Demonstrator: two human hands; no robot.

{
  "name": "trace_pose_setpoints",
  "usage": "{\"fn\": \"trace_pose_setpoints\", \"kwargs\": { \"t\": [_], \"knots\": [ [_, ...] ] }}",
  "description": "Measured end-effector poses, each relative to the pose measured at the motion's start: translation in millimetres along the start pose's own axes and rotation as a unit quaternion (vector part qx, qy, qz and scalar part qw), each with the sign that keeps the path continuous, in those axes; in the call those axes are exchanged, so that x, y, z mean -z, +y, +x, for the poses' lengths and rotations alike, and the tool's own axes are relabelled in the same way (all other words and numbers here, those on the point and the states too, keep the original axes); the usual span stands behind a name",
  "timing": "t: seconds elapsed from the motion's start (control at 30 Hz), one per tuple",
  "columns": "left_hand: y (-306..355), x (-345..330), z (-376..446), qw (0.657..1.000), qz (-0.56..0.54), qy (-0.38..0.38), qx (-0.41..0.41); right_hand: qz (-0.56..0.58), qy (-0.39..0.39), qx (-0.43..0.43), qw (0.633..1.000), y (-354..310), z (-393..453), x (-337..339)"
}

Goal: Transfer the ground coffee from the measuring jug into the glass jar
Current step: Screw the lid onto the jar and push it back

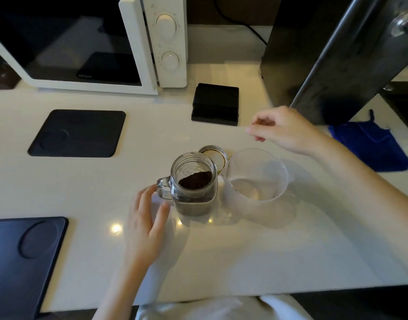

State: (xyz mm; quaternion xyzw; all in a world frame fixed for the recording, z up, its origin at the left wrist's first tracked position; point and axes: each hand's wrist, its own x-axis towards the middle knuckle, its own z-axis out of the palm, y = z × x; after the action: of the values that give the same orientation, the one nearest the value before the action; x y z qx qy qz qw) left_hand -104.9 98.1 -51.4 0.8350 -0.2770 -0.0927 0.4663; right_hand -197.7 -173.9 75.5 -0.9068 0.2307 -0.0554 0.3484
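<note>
From where I watch, the pour looks finished; the ground coffee sits as a dark heap inside the glass jar, and the measuring jug beside it shows only pale, clean-looking plastic, so I judge nothing is left to tip out; whether a dusting clings to its wall I cannot tell. What seems left is closing up; the lid lies flat on the counter just behind the jar, at the centre of the frame, not yet on.

The jar stands upright at mid-frame, its long axis vertical, mouth open to the camera, its handle pointing toward the left of the frame. The jug stands upright too, just right of the jar and close enough that I cannot say whether they touch; its spout appears to face left, toward the jar.

My left hand hovers at the jar's handle, fingers spread and relaxed, gripping nothing; the fingertips are just beside the handle, perhaps brushing it. My right hand hangs above and behind the jug, toward the upper right, fingers loosely curled, holding nothing.
</note>
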Motion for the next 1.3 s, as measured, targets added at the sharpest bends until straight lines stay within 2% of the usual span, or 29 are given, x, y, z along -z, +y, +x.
{"fn": "trace_pose_setpoints", "kwargs": {
  "t": [0.13, 0.23, 0.43, 0.53, 0.7, 1.0, 1.17, 1.3],
  "knots": [
    [-5, -2, -9, 0.980, 0.192, -0.037, -0.026, -0.095, -0.117, 0.034, 0.988, -15, 39, -16],
    [-6, -7, -14, 0.964, 0.257, -0.064, -0.010, -0.168, -0.194, 0.044, 0.966, -24, 66, -31],
    [-4, -11, -16, 0.957, 0.283, -0.062, 0.004, -0.323, -0.315, 0.046, 0.891, -36, 101, -63],
    [-5, -11, -15, 0.957, 0.283, -0.063, 0.003, -0.364, -0.363, 0.053, 0.856, -33, 106, -76],
    [-4, -11, -15, 0.959, 0.279, -0.058, 0.002, -0.400, -0.359, 0.106, 0.836, -19, 110, -90],
    [-3, -10, -14, 0.963, 0.262, -0.057, 0.011, -0.386, -0.358, 0.121, 0.842, -21, 112, -79],
    [-2, -8, -13, 0.968, 0.244, -0.060, 0.013, -0.307, -0.293, 0.093, 0.900, -43, 107, -40],
    [1, -2, -6, 0.983, 0.163, -0.074, 0.027, -0.164, -0.246, 0.087, 0.951, -66, 84, -7]
  ]
}}
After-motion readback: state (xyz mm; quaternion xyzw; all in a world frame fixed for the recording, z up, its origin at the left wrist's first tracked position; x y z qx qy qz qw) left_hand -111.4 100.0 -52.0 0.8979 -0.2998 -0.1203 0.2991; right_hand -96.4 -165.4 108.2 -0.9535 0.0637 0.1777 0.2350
